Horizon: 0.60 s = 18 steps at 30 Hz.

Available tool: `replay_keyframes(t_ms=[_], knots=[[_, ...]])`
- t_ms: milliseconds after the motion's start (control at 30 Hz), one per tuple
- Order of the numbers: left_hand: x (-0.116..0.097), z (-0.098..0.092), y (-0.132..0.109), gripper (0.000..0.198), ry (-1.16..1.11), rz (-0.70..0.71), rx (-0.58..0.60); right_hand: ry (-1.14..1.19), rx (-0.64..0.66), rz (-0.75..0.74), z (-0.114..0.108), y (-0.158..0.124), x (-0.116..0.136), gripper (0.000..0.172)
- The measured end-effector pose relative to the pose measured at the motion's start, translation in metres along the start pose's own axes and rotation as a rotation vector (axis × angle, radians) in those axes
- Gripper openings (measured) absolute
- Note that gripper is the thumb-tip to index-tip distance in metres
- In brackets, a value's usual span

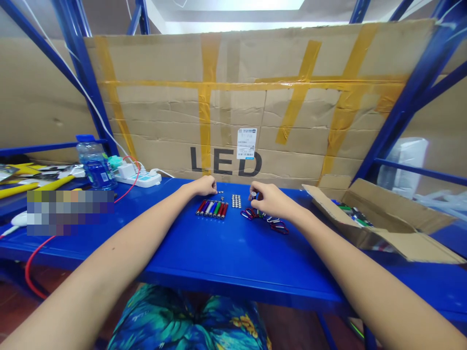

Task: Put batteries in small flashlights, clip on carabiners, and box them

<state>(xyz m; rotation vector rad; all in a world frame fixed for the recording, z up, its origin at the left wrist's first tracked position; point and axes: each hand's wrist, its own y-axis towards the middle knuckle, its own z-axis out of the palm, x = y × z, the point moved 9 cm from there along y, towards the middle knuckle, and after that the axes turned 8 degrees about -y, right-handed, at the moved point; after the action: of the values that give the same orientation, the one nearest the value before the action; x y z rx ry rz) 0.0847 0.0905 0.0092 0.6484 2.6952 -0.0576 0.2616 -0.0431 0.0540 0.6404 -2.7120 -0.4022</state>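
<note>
Silver metal cap [253,195], a short, small cylinder, is pinched between the thumb and forefinger of the right hand [269,199], just right of and behind the row of coloured metal tubes [212,209]. It looks light, stiff and smooth, likely to slip or roll, so it is best held by its sides with two fingertips.

One taped brown cardboard sheet printed "LED" [233,112] stands behind the row, and the blue metal table [226,257] lies under it. One open cardboard box [386,228] sits well to the row's right, and one clear plastic water bottle [95,165] well to its left. The row itself holds about eight tubes, side by side. Some five coloured wire carabiners [266,219] lie just right of it. Between them is a grid of roughly twelve tiny silver discs [236,201].

The left hand [203,185] rests just behind the row, fingers curled down by a few loose silver bits [219,192]. I cannot tell whether it grips one.
</note>
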Motion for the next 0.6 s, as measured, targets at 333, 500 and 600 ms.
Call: replay_keyframes(t_ms=[333,500,600], knots=[[-0.020,-0.019,-0.013,0.012,0.086,0.093,-0.165,0.146,-0.059,-0.037,0.002,0.005,-0.008,0.012],[-0.087,-0.042,-0.036,0.015,-0.129,0.420,-0.428,0.156,-0.090,0.031,0.004,0.008,-0.020,0.010],[-0.123,-0.036,-0.048,0.015,-0.150,0.566,-0.457,0.180,-0.086,0.054,0.006,0.009,-0.024,0.006]])
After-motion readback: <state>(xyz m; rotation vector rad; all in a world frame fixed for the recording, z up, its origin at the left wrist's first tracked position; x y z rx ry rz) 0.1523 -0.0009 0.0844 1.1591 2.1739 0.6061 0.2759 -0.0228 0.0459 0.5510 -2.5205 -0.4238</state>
